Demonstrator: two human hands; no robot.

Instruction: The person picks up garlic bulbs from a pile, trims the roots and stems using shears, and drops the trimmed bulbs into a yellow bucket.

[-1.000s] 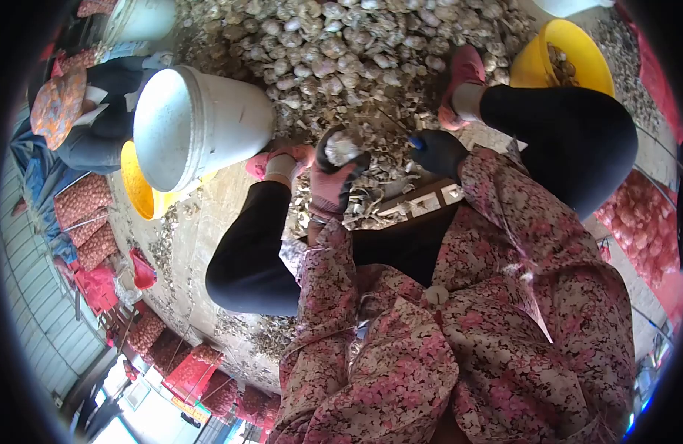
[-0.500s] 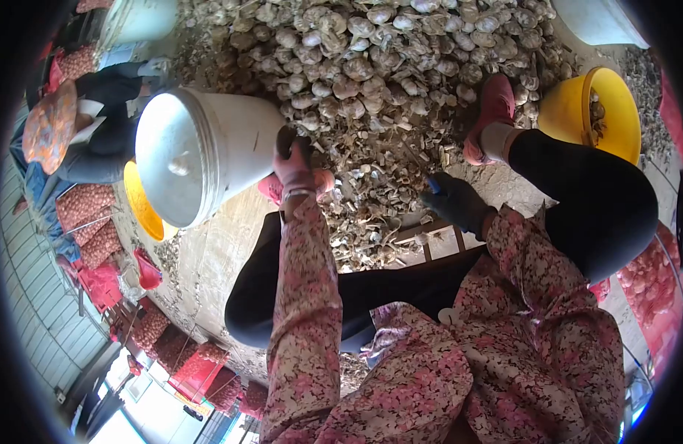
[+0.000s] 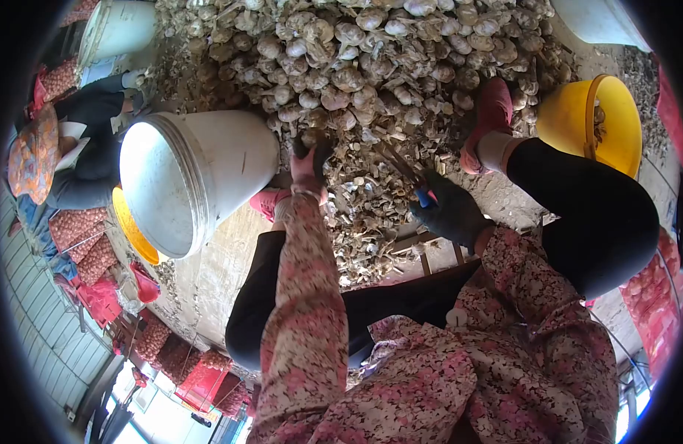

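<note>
My left hand (image 3: pixel 309 159), in a glove with a pink back and dark fingers, is closed round a garlic bulb (image 3: pixel 309 138) beside the white bucket (image 3: pixel 234 159). My right hand (image 3: pixel 451 209), in a dark glove, grips cutters with blue and red handles (image 3: pixel 424 195); their dark blades point up and left over the trimmings. Beyond both hands lies a large heap of garlic bulbs (image 3: pixel 371 63). Cut stems and skins (image 3: pixel 367 222) cover the ground between my feet.
At the right stands a yellow bucket (image 3: pixel 571 111) with garlic in it. Another person (image 3: pixel 82 148) sits at the left near a second yellow bucket (image 3: pixel 134 229). Red net sacks of garlic (image 3: pixel 89 237) line the left side. A wooden frame (image 3: pixel 426 259) lies near my knees.
A garlic bulb now shows in my left hand, which has moved right from the white bucket. The cutters' blades have come into view at my right hand. The view has shifted slightly.
</note>
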